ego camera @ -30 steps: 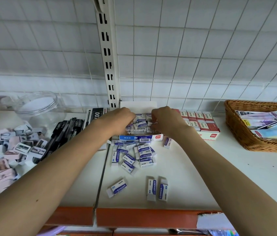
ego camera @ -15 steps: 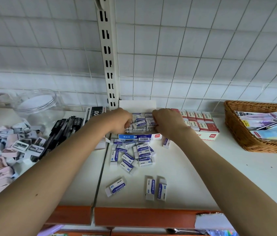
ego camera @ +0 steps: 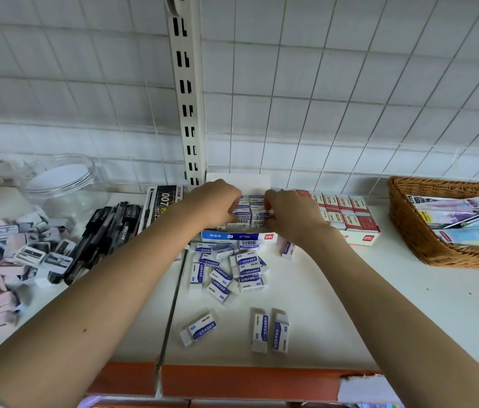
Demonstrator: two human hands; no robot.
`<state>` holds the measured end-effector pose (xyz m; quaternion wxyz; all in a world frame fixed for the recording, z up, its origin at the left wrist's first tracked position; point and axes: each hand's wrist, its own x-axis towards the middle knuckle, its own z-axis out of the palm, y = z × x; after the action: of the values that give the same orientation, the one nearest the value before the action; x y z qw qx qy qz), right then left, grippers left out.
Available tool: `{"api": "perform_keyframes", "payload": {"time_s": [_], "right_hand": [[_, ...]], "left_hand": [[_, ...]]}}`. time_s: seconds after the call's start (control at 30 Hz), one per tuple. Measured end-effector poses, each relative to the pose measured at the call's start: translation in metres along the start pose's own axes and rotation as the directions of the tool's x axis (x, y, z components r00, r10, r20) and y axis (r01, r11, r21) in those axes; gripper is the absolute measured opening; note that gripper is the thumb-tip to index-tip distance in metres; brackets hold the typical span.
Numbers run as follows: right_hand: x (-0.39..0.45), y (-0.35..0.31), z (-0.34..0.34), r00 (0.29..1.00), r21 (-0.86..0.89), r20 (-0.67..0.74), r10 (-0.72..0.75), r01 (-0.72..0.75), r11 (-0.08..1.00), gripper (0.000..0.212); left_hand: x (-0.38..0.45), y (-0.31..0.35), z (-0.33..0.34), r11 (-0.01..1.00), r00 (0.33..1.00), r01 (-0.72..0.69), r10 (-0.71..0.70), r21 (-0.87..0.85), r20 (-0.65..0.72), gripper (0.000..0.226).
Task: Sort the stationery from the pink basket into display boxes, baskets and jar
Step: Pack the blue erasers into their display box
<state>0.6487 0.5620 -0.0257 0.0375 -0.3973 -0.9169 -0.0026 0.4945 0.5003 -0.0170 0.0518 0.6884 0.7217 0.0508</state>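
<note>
Both hands reach into the eraser display box [ego camera: 239,236] at the back of the shelf [ego camera: 335,304]. Left hand [ego camera: 213,201] and right hand [ego camera: 288,213] have curled fingers pinching the erasers [ego camera: 247,212] inside; loose erasers [ego camera: 226,269] lie just in front.

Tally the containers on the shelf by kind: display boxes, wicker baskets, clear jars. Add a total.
Display boxes: 2 (blue eraser box, red box)
Wicker baskets: 1 (basket)
Clear jars: 1 (jar)
Total: 4
</note>
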Motion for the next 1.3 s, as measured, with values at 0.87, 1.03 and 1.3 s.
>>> {"api": "perform_keyframes", "payload": {"time_s": [0.87, 1.03, 1.3], "right_hand": [[-0.01, -0.01, 0.002, 1.0, -0.012, -0.01, 0.024, -0.024, 1.0, 0.03], [-0.024, -0.011, 0.004, 0.998, 0.024, -0.012, -0.068, 0.068, 0.997, 0.044], [-0.03, -0.003, 0.01, 0.999, 0.165, 0.037, -0.02, 0.014, 0.986, 0.041]], "left_hand": [[-0.021, -0.027, 0.004, 0.975, 0.998, 0.069, -0.064, -0.212, 0.027, 0.026], [-0.01, -0.03, 0.005, 0.995, 0.99, 0.093, -0.088, -0.043, 0.111, 0.029], [-0.007, -0.027, 0.005, 0.997, 0.98, 0.076, -0.072, -0.017, 0.187, 0.03]]}}
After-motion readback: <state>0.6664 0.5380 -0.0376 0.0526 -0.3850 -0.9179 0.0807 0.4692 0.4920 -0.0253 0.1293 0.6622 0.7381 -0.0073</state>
